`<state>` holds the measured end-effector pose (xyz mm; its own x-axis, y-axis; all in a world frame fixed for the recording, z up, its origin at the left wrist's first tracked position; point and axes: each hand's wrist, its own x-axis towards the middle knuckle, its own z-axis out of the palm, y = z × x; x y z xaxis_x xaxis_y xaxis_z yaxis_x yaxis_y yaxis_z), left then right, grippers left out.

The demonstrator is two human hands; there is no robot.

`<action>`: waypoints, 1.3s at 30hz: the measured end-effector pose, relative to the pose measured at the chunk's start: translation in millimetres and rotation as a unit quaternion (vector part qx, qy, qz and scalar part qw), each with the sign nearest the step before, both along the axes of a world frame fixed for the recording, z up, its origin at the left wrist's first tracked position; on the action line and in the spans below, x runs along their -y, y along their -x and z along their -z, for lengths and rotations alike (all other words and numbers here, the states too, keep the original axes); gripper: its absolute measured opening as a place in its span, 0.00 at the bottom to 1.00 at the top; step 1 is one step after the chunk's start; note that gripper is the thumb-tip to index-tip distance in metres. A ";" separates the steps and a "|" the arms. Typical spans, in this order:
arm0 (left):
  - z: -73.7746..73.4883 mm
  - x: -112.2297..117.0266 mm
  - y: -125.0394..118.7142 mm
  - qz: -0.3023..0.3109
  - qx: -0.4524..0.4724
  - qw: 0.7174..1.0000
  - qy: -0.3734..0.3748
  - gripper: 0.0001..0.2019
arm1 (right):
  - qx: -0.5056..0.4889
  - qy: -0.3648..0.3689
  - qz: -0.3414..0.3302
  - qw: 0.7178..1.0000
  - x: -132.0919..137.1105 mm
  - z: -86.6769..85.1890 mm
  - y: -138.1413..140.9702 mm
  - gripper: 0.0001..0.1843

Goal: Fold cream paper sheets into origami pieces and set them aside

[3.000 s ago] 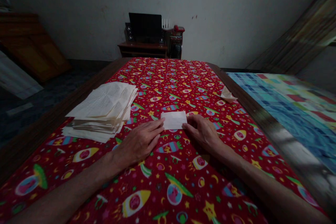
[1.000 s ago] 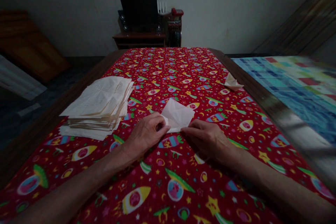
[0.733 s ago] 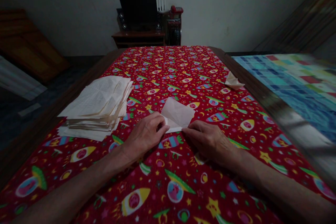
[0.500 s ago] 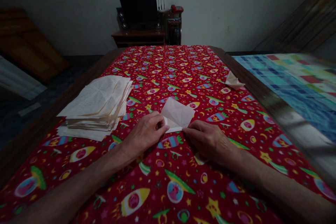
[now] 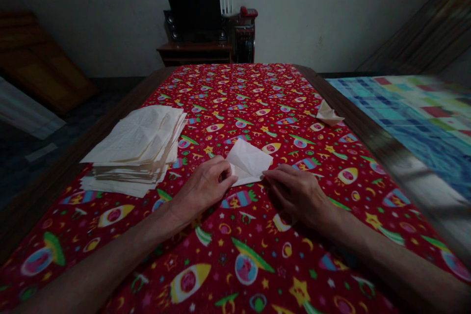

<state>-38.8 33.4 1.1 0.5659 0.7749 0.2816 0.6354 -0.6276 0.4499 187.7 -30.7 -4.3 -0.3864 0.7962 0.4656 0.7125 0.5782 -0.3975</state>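
Note:
A small folded white paper (image 5: 248, 163) lies on the red patterned tablecloth (image 5: 257, 108) in front of me. My left hand (image 5: 204, 187) pinches its near left corner with curled fingers. My right hand (image 5: 297, 190) rests flat beside it, fingertips pressing the paper's right edge against the cloth.
A thick stack of white paper sheets (image 5: 138, 146) sits to the left. A small folded paper piece (image 5: 327, 114) lies near the table's right edge. A bed with a checked blue cover (image 5: 415, 117) stands to the right. A desk with a dark monitor (image 5: 195, 10) is by the far wall.
The flat rectangle of paper has been partly opened and folded into an angled shape. My right hand has slid slightly right along its edge in the last half second.

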 end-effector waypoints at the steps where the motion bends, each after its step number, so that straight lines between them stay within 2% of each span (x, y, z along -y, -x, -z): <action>1: -0.2 -0.1 0.2 0.001 0.001 1.000 0.002 0.09 | -0.005 -0.005 0.007 1.000 0.4 -0.7 -0.4 0.09; 5: -1.7 0.5 0.6 0.010 0.008 1.000 0.006 0.09 | 0.019 -0.012 0.001 1.000 3.5 -2.6 0.5 0.09; 13: -3.1 1.0 -0.5 0.009 0.016 1.000 0.011 0.09 | 0.138 -0.078 -0.026 0.987 7.0 2.3 5.3 0.13; 21: -4.2 1.3 -0.6 0.010 0.006 1.000 0.018 0.09 | 0.139 -0.063 -0.018 0.988 5.6 2.7 6.9 0.13; 27: 0.6 -0.3 0.7 0.010 -0.006 1.000 0.014 0.10 | 0.149 -0.001 -0.016 0.989 4.1 2.3 7.4 0.13; 30: 4.0 2.9 1.5 0.002 0.004 1.000 -0.023 0.04 | 0.164 0.031 -0.016 0.986 4.7 0.7 7.4 0.13; 32: 4.3 8.0 1.3 0.002 -0.005 0.998 -0.061 0.13 | 0.169 0.038 -0.011 0.985 5.3 -0.2 7.5 0.14; 33: 3.7 11.1 1.0 0.012 -0.025 0.997 -0.077 0.15 | 0.170 0.038 -0.009 0.985 5.5 -0.5 7.6 0.14; 36: -0.2 19.7 0.2 0.074 -0.108 0.984 -0.120 0.11 | 0.168 0.037 -0.007 0.985 5.6 -1.4 8.3 0.14; 39: -4.1 23.6 0.5 0.118 -0.152 0.969 -0.157 0.14 | 0.165 0.041 -0.007 0.985 5.7 -1.7 9.2 0.15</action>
